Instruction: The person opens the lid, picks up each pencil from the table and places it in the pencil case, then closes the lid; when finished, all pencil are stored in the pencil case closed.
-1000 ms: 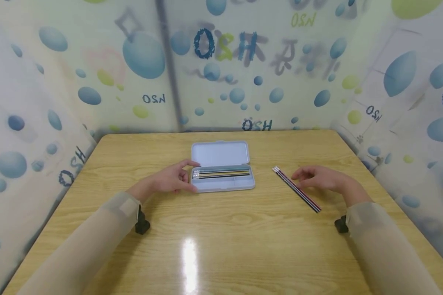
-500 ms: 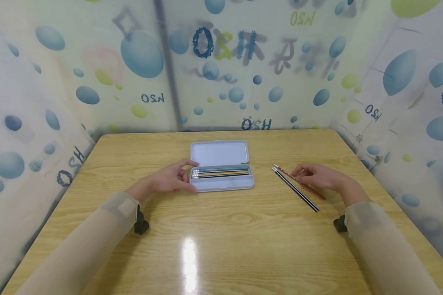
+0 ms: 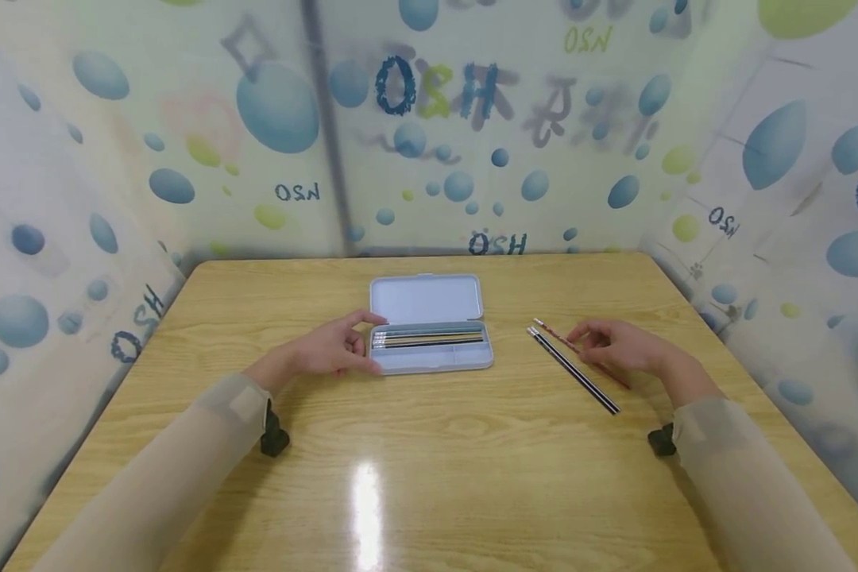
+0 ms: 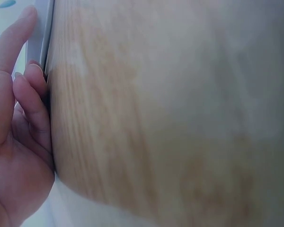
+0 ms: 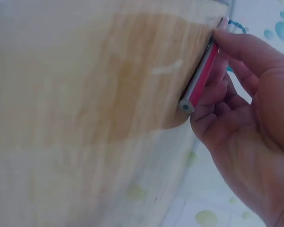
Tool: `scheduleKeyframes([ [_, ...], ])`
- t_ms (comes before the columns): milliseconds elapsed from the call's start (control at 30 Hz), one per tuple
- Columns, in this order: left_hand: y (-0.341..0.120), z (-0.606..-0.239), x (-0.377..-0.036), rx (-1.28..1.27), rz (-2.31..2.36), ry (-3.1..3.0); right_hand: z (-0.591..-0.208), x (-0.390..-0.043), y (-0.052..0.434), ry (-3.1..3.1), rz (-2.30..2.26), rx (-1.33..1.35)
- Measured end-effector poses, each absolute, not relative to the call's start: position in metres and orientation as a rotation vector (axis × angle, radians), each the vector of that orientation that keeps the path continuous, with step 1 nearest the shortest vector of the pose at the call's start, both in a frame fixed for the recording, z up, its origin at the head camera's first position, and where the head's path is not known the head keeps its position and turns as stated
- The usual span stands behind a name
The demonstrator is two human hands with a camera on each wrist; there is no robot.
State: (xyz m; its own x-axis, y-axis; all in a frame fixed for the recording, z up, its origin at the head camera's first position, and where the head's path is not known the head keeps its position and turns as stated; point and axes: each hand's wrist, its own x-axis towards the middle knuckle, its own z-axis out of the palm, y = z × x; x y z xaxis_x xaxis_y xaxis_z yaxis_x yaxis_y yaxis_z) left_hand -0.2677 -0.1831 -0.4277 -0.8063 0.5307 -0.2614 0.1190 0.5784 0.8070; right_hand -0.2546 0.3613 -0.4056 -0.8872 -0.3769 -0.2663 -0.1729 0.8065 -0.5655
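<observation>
An open pale-blue pencil case (image 3: 436, 367) lies on the table, its lid (image 3: 427, 298) folded back. Several pencils (image 3: 429, 338) rest in its rear compartment, white ends to the left. My left hand (image 3: 329, 345) holds the case's left end between thumb and index finger, other fingers curled; the left wrist view (image 4: 19, 123) catches only the case's edge. With thumb and fingertips, my right hand (image 3: 622, 345) pinches a red pencil (image 5: 206, 71), which slants along the table. Just left of it lie black-and-white striped pencils (image 3: 575, 372), side by side, untouched.
The wooden table (image 3: 429, 445) reaches to patterned curtains (image 3: 572, 159) at the back and both sides. Bare wood separates the case from the loose pencils. A bright light reflection (image 3: 367, 508) shows near the front.
The red pencil has been drawn apart from the striped pencils, to the right, by the right hand's fingers. My left hand and the case have stayed in place.
</observation>
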Motion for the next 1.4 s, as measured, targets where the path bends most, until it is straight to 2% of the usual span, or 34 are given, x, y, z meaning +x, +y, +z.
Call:
scheduleKeyframes([
  [567,-0.18,-0.431,-0.269,0.538,1.144,2.323,-0.4,-0.242,0.368,2.779,-0.659,-0.338],
  [900,-0.181,-0.428,-0.268,0.523,1.143,2.316,-0.397,-0.24,0.369,2.822,-0.843,-0.366],
  [1400,-0.186,-0.43,-0.269,0.517,1.132,2.335,-0.374,-0.249,0.318,2.838,-0.887,-0.52],
])
